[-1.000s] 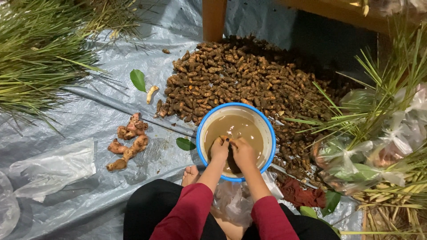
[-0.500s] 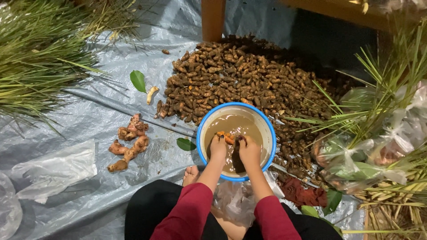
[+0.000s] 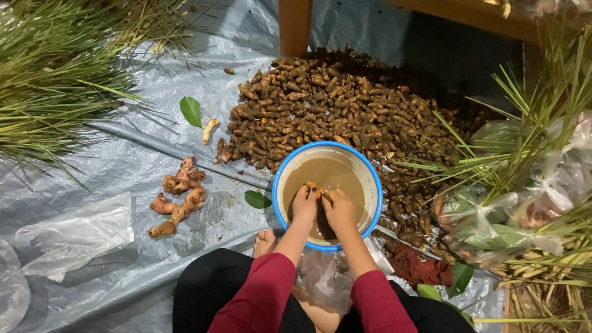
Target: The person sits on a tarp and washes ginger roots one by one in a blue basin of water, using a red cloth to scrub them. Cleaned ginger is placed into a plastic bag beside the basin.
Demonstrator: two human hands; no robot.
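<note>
1. Looking down, I see a grey plastic tarp [image 3: 123, 166] covering the ground, with a wooden post [image 3: 295, 24] at the top centre.
2. A heap of muddy turmeric roots [image 3: 333, 105] fills the centre; washed rhizomes [image 3: 179, 197] lie centre left, long grass [image 3: 55, 80] upper left, tied plastic bags [image 3: 512, 216] at right.
3. In the blue-rimmed basin [image 3: 370, 179] of murky water, my left hand [image 3: 303, 206] and right hand [image 3: 339, 209] meet, fingers closed on an orange root piece [image 3: 312, 187]; the water hides most of it.
</note>
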